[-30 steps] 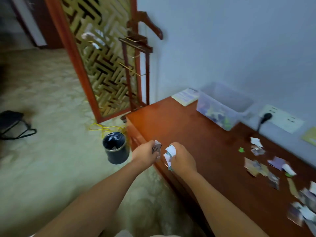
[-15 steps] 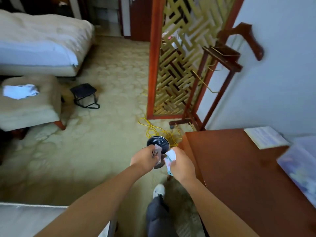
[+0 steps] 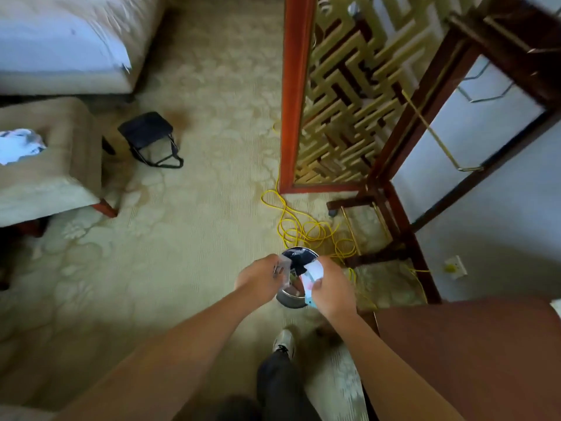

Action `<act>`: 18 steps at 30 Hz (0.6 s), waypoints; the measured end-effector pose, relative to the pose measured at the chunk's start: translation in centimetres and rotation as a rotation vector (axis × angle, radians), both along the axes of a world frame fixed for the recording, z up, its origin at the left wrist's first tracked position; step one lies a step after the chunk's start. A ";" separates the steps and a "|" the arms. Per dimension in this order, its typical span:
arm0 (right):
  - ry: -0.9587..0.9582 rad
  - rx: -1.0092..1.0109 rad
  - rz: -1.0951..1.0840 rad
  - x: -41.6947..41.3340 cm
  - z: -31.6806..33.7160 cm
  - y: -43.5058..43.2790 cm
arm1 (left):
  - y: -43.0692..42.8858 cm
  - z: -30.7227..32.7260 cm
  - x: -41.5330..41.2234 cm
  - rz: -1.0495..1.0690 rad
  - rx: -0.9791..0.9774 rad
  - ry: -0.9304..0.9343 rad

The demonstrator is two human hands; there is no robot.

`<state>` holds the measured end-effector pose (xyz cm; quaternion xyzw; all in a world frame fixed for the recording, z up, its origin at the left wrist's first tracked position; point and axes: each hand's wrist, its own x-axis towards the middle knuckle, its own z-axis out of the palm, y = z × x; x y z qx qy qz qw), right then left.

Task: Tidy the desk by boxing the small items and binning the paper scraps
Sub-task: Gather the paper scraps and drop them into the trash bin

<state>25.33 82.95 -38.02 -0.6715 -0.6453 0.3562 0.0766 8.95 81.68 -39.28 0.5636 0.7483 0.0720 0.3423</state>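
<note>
Clenched on paper scraps (image 3: 313,274), left hand (image 3: 259,277) and right hand (image 3: 334,288) hover over bin (image 3: 292,299).

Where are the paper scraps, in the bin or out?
Out: the left hand and right hand each grip paper scraps above the bin.

Scraps (image 3: 312,273) in left grip (image 3: 261,279), right grip (image 3: 334,290), above bin (image 3: 292,299)

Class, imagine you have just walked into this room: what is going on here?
A person stands by the desk corner, over a small round bin on the carpet. The left hand grips a greyish paper scrap above it, and the right hand grips a white and blue scrap. Neither scrap has been dropped in yet.
</note>
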 end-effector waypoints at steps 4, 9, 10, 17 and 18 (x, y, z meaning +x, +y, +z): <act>0.001 -0.073 -0.079 -0.1 -4.0 6.3 | 6.9 -4.4 -0.3 -0.002 -0.110 0.002; -0.017 -0.153 -0.155 0.3 -13.3 12.0 | 14.3 -14.0 -0.5 -0.013 -0.205 -0.013; -0.022 -0.171 -0.176 0.3 -15.6 13.0 | 15.5 -16.1 -0.5 -0.016 -0.224 -0.018; -0.041 -0.276 -0.252 -0.5 -31.9 16.9 | 20.1 -34.1 0.1 -0.084 -0.367 -0.070; -0.047 -0.292 -0.259 -0.8 -33.8 17.2 | 20.5 -35.4 0.4 -0.096 -0.366 -0.063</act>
